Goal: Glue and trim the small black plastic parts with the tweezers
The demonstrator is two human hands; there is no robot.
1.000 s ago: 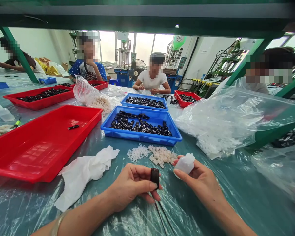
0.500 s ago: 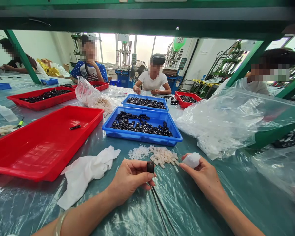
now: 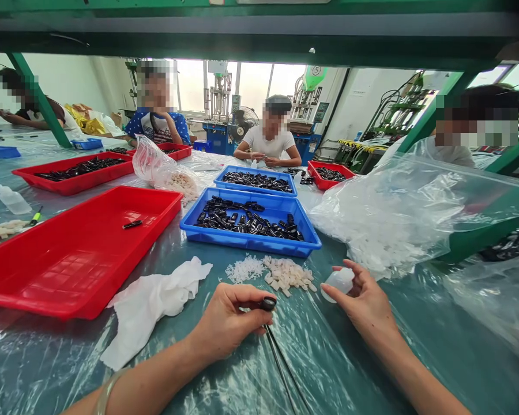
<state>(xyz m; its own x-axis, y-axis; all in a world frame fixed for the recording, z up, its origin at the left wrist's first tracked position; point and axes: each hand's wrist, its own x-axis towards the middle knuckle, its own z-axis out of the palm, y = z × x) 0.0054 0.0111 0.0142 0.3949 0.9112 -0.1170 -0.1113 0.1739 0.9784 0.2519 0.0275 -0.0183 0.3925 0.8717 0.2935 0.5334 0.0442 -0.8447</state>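
My left hand (image 3: 231, 317) pinches a small black part (image 3: 268, 303) between thumb and forefinger, its round end turned up toward me. Below that hand, a pair of metal tweezers (image 3: 285, 369) points back toward me; the hand hides their far end, and I cannot tell if its other fingers grip them. A translucent white plastic bottle (image 3: 338, 283) is in my right hand (image 3: 363, 297), thumb and fingers around it. Just beyond my hands lie a heap of small clear pieces (image 3: 244, 269) and a heap of beige pieces (image 3: 289, 273).
A blue tray (image 3: 251, 243) of black parts stands ahead. To the left are a large red tray (image 3: 69, 253) with one black part and a white cloth (image 3: 155, 305). A clear plastic bag (image 3: 380, 230) lies right. Several people sit across the table; a green beam (image 3: 259, 40) crosses overhead.
The black part in my left hand has tipped, so its round end now faces up. My right hand has shifted slightly right with the bottle, its fingers raised and more spread around it.
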